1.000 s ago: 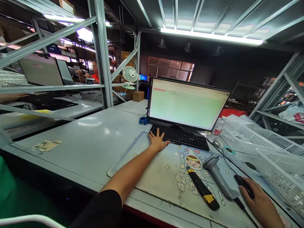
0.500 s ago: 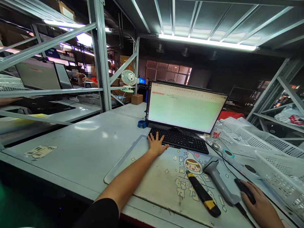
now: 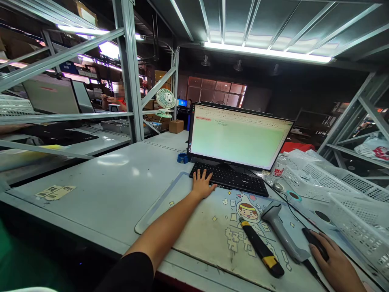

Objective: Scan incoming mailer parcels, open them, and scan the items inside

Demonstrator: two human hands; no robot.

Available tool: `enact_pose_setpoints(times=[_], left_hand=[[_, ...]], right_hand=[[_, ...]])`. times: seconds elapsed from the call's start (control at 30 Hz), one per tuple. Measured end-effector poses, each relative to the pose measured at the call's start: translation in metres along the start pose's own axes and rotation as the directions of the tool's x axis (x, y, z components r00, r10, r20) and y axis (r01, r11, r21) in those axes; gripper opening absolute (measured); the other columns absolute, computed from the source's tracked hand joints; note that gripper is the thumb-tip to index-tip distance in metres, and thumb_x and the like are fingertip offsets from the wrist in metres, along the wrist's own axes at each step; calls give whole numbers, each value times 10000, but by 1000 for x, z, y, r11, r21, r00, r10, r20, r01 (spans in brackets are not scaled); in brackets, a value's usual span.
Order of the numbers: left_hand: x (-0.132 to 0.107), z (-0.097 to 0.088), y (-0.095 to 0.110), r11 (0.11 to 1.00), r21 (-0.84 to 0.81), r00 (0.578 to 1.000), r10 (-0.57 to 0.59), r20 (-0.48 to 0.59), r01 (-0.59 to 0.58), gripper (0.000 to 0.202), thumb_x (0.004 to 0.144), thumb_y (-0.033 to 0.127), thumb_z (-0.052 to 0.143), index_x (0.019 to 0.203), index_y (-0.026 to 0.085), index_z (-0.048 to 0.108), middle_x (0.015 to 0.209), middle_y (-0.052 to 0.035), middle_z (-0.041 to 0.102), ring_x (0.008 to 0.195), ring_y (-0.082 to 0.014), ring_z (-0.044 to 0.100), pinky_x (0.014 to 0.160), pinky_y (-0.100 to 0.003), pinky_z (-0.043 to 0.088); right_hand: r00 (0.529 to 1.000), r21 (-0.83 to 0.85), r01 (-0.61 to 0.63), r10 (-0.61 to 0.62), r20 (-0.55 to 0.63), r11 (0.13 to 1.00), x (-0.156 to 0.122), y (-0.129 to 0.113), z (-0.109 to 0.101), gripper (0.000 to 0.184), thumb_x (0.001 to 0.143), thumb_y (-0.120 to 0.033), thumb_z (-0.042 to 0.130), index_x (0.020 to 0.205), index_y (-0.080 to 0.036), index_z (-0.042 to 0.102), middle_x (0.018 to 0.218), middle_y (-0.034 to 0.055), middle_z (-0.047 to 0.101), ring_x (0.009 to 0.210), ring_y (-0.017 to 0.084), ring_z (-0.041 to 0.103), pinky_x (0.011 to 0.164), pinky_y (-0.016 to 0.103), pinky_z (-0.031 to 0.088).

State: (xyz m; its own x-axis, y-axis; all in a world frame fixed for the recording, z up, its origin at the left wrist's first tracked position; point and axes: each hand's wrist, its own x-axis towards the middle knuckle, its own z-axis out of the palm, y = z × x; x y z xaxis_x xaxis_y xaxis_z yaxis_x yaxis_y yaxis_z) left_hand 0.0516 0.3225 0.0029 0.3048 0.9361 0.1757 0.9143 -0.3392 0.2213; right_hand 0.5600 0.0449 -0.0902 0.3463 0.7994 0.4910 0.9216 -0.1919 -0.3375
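My left hand (image 3: 201,185) rests on the left end of a black keyboard (image 3: 235,178), its fingers spread over the keys. At the lower right, my right hand (image 3: 334,259) is curved over a black computer mouse (image 3: 316,245) on the printed desk mat (image 3: 197,235). Between the hands lie a black and yellow utility knife (image 3: 261,248) and a grey barcode scanner (image 3: 284,233) with its cable running towards me. Behind the keyboard stands a monitor (image 3: 237,136) showing a pale green document page.
White perforated baskets (image 3: 358,227) stand along the right side, near a plastic bottle (image 3: 279,164). A blue tape roll (image 3: 182,158) sits left of the monitor. Metal shelf posts (image 3: 130,81) rise at the left; a fan (image 3: 165,99) and a person (image 3: 117,99) are beyond.
The fingers of my left hand have shifted slightly on the keys. The view has moved a little; my right hand stays on the mouse.
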Motion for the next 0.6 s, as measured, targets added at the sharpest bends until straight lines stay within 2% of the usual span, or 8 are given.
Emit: enact_pose_setpoints(times=[0.2,0.4,0.5,0.6], left_hand=[[-2,-1,0,1000,-3,1000,-1,-1,1,857,1049,773,311,1760,296,283,1823,-74,66,1677,-444,-10,1348,-618,-3],[-1,1,-1,1000,-27,1000,7,-7,-7,842,1052,762,335,1753,295,311,1823,-74,80,1677,-444,-1,1351,-617,10],[-1,2,-2,998,-43,999,36,-27,-37,813,1065,736,361,1743,289,344,1821,-81,113,1678,-441,22,1355,-611,20],[-4,1,-1,994,-65,995,88,-42,-90,767,1076,690,410,1721,274,399,1811,-80,183,1682,-413,78,1365,-591,45]], right_hand=[[1000,-4,20,-21,-14,1000,-2,0,0,751,950,-758,430,1397,-233,727,1474,125,634,1253,388,678,990,554,591],[1000,-4,30,-30,-2,1000,-1,1,-2,697,936,-739,466,1368,-264,736,1462,102,654,1234,370,698,911,513,618],[999,-5,34,-34,-10,999,-1,1,-3,707,929,-740,468,1364,-255,740,1459,105,656,1227,372,703,914,514,618],[999,-1,30,-30,-14,1000,-1,-3,-6,704,904,-743,482,1340,-267,762,1436,106,674,1169,368,729,840,488,634]])
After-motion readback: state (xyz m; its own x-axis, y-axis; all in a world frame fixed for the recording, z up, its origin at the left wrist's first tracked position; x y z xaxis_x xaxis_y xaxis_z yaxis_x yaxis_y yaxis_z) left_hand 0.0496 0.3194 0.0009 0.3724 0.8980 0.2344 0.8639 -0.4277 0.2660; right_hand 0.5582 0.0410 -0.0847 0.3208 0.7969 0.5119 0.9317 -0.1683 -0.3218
